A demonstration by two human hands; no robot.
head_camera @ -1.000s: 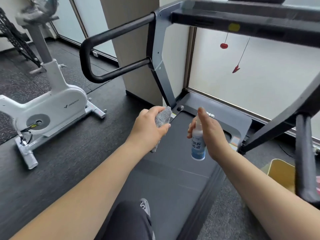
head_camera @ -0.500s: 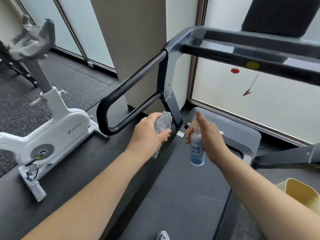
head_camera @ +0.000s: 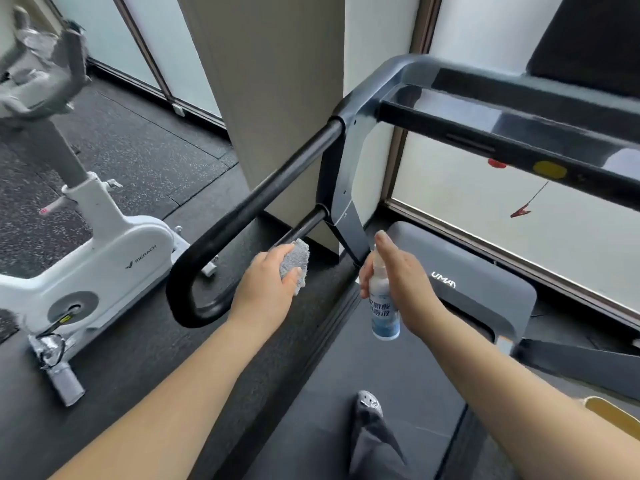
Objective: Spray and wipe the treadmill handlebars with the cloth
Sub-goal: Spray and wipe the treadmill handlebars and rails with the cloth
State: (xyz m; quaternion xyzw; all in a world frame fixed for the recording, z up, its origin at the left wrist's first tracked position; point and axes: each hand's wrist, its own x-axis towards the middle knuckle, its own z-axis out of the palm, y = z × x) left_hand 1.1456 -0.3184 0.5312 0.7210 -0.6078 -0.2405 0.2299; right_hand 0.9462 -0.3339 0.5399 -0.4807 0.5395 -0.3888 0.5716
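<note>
Left hand (head_camera: 266, 289) grips the cloth (head_camera: 297, 260) beside the handlebar (head_camera: 249, 209); right hand (head_camera: 403, 282) holds the bottle (head_camera: 382, 313); bike (head_camera: 104, 251) further left.

— What's underfoot?
— A dark speckled rubber floor (head_camera: 145, 157), laid in mats with visible seams.
— And standing on it?
— A white exercise bike (head_camera: 104, 251) at the left, its grey foot bar on the mats. To the right the treadmill (head_camera: 478, 292), its dark belt running toward the window, with a grey shoe (head_camera: 370, 403) planted on that belt. A yellow thing (head_camera: 613, 415) shows at the right edge.
</note>
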